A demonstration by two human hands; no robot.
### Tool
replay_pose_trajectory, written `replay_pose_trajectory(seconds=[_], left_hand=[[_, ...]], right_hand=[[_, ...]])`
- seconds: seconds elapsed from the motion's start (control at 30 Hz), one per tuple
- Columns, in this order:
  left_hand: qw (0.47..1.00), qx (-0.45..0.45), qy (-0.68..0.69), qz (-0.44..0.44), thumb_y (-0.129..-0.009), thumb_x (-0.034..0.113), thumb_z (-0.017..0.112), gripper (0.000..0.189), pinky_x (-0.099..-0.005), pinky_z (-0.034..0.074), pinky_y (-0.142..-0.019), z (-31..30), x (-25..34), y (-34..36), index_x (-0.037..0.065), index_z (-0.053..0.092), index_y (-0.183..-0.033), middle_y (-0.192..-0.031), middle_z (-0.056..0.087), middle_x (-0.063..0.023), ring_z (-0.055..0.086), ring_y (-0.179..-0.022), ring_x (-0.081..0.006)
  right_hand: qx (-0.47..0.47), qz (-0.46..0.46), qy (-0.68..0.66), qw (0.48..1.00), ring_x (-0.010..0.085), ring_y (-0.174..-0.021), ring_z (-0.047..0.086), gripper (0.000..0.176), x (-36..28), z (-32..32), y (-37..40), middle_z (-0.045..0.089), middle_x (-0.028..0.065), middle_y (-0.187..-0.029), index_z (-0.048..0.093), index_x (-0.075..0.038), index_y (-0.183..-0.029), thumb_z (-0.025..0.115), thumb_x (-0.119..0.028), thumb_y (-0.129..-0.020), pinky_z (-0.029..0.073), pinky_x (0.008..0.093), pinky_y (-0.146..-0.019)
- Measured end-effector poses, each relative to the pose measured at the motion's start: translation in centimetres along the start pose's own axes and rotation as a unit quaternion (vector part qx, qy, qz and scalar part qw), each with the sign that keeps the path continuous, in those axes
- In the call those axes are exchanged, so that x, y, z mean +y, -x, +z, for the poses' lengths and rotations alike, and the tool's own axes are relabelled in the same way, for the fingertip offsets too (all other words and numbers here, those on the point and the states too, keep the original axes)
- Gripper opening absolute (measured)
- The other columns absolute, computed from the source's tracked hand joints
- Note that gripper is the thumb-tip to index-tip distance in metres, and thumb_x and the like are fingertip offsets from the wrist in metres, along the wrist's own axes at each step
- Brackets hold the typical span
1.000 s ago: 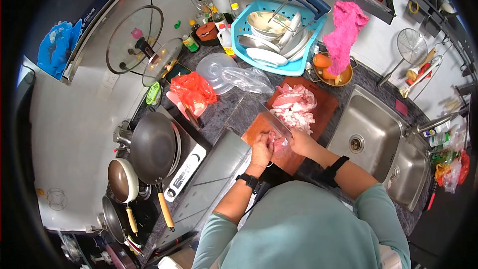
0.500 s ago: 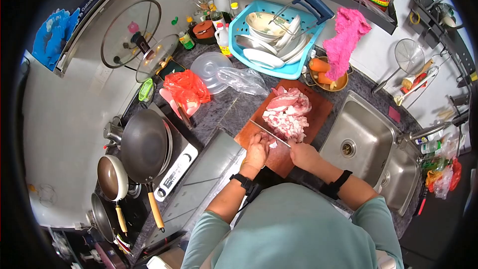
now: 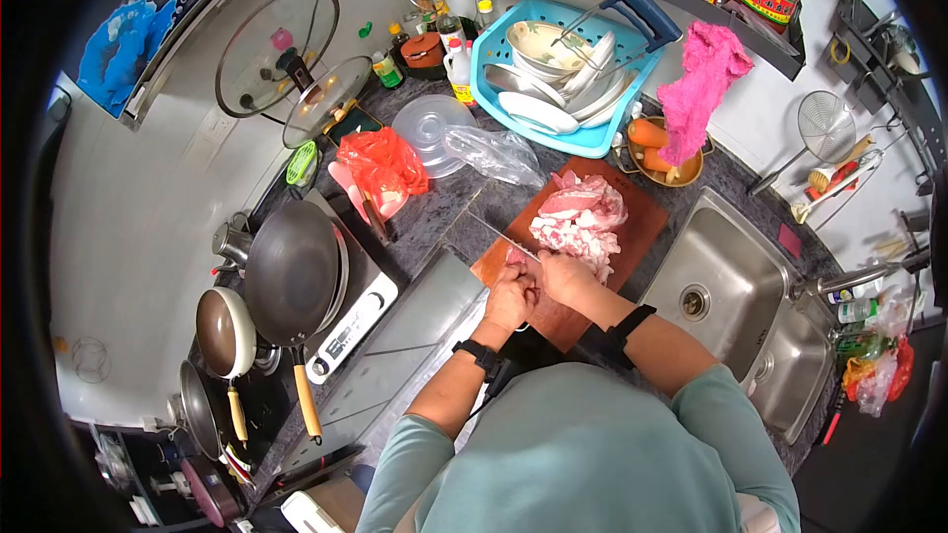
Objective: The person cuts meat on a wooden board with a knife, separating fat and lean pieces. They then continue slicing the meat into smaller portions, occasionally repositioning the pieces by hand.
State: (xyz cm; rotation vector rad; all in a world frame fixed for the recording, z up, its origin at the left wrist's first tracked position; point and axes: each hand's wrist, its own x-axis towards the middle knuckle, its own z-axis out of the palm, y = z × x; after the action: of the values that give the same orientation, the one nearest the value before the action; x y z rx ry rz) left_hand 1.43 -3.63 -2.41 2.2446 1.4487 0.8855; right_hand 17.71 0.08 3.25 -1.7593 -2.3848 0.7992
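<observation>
My right hand (image 3: 570, 279) is closed around the handle of a kitchen knife (image 3: 502, 237). The blade slants to the upper left, over the left edge of a wooden cutting board (image 3: 642, 222). Close beside it, my left hand (image 3: 512, 298) has its fingers curled down on the board, against a small piece of meat (image 3: 516, 255) that they mostly cover. Farther up the board lie a heap of diced meat (image 3: 578, 240) and a larger pink slab of meat (image 3: 585, 199).
The sink (image 3: 716, 271) is to the right. A blue basket of dishes (image 3: 588, 143) and a pan of carrots (image 3: 696, 170) stand behind the board. Left are a red plastic bag (image 3: 380, 163), an induction cooker (image 3: 365, 311) and a wok (image 3: 291, 271).
My right hand and the knife have moved left and slightly up, and the blade now reaches past the board's left edge. My left hand stays near its place. The whole view has shifted slightly.
</observation>
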Motion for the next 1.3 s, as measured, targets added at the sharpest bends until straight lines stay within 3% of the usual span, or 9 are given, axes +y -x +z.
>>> replay_pose_trajectory(seconds=[0.1, 0.2, 0.33, 0.43, 0.57, 0.83, 1.03, 1.1, 1.3], left_hand=[[0.998, -0.039, 0.025, -0.034, -0.073, 0.004, 0.065, 0.017, -0.0425, 0.052, -0.086, 0.1, -1.6, 0.2, 0.002, 0.07, -0.09, -0.103, 0.062, -0.0166, 0.063, -0.095, -0.0351], [0.985, 0.058, 0.061, -0.149, -0.077, 0.004, 0.064, 0.016, -0.0432, 0.053, -0.083, -0.1, 0.2, -1.1, 0.002, 0.068, -0.092, -0.099, 0.064, -0.0181, 0.063, -0.09, -0.0369], [0.993, 0.052, 0.008, -0.101, -0.081, 0.007, 0.065, 0.015, -0.0458, 0.053, -0.078, 0.9, -1.1, -2.1, 0.001, 0.068, -0.095, -0.095, 0.064, -0.0187, 0.063, -0.089, -0.0394], [0.996, 0.023, -0.016, -0.088, -0.08, 0.006, 0.064, 0.015, -0.0453, 0.052, -0.078, 1.0, -1.7, -2.3, 0.002, 0.069, -0.094, -0.094, 0.064, -0.0189, 0.063, -0.087, -0.0391], [0.994, -0.013, 0.019, -0.104, -0.078, 0.005, 0.065, 0.013, -0.044, 0.053, -0.079, 0.2, -1.2, -2.4, 0.002, 0.069, -0.09, -0.092, 0.064, -0.0184, 0.063, -0.087, -0.0385], [0.998, -0.03, 0.015, -0.045, -0.079, 0.004, 0.065, 0.015, -0.042, 0.053, -0.078, 0.6, -2.4, -2.3, 0.004, 0.07, -0.093, -0.092, 0.066, -0.0183, 0.065, -0.086, -0.0376], [0.995, 0.011, 0.036, -0.097, -0.081, 0.006, 0.068, 0.014, -0.0419, 0.054, -0.076, 0.4, -2.8, -2.1, 0.005, 0.067, -0.096, -0.088, 0.067, -0.0171, 0.067, -0.081, -0.0341], [0.997, 0.025, 0.063, -0.038, -0.081, 0.005, 0.068, 0.015, -0.0402, 0.053, -0.078, 0.0, -3.3, -1.7, 0.004, 0.066, -0.096, -0.094, 0.067, -0.0156, 0.066, -0.087, -0.0326], [0.992, 0.01, 0.054, 0.113, -0.078, -0.001, 0.066, 0.02, -0.0418, 0.053, -0.083, -1.6, -2.4, -2.3, 0.005, 0.068, -0.097, -0.102, 0.065, -0.0142, 0.062, -0.096, -0.0358]], right_hand=[[0.003, -0.019, 0.0, 1.0, 0.0424, -0.096, 0.067, 0.021, 1.9, 0.5, 1.2, 0.068, 0.0265, -0.099, 0.056, -0.003, -0.107, 0.05, -0.012, -0.09, 0.052, 0.0539, -0.084], [0.069, -0.026, -0.015, 0.997, 0.0445, -0.084, 0.066, 0.017, 3.0, 1.3, 3.3, 0.066, 0.0267, -0.082, 0.054, -0.001, -0.101, 0.052, -0.013, -0.088, 0.051, 0.0544, -0.077], [0.083, -0.044, 0.001, 0.996, 0.0453, -0.075, 0.067, 0.019, 2.9, 2.0, 4.3, 0.066, 0.0279, -0.079, 0.054, 0.001, -0.103, 0.049, -0.011, -0.089, 0.053, 0.0555, -0.069], [-0.024, 0.028, -0.006, 0.999, 0.0424, -0.086, 0.069, 0.021, 0.9, -0.6, 6.4, 0.068, 0.0293, -0.089, 0.054, 0.0, -0.108, 0.047, -0.008, -0.089, 0.054, 0.0543, -0.077], [-0.04, 0.04, -0.028, 0.998, 0.0426, -0.081, 0.069, 0.026, 1.4, -1.5, 9.7, 0.069, 0.0266, -0.086, 0.052, 0.002, -0.112, 0.046, -0.008, -0.089, 0.055, 0.054, -0.071], [0.007, 0.031, -0.02, 0.999, 0.0443, -0.087, 0.068, 0.03, 0.3, 0.6, 2.7, 0.068, 0.0293, -0.09, 0.053, 0.003, -0.115, 0.048, -0.01, -0.089, 0.052, 0.0557, -0.078], [0.039, 0.032, -0.083, 0.995, 0.046, -0.086, 0.066, 0.029, 2.1, 0.7, 4.0, 0.067, 0.0299, -0.088, 0.052, 0.003, -0.113, 0.051, -0.011, -0.087, 0.052, 0.0553, -0.078], [0.051, 0.031, -0.107, 0.992, 0.0468, -0.085, 0.066, 0.02, 3.3, 1.1, 5.3, 0.066, 0.0294, -0.087, 0.053, 0.0, -0.102, 0.052, -0.012, -0.087, 0.052, 0.0559, -0.077], [0.071, 0.077, -0.144, 0.984, 0.0486, -0.081, 0.064, 0.019, 1.7, -0.6, 8.5, 0.064, 0.0291, -0.083, 0.048, 0.0, -0.1, 0.053, -0.012, -0.087, 0.049, 0.0571, -0.073]])
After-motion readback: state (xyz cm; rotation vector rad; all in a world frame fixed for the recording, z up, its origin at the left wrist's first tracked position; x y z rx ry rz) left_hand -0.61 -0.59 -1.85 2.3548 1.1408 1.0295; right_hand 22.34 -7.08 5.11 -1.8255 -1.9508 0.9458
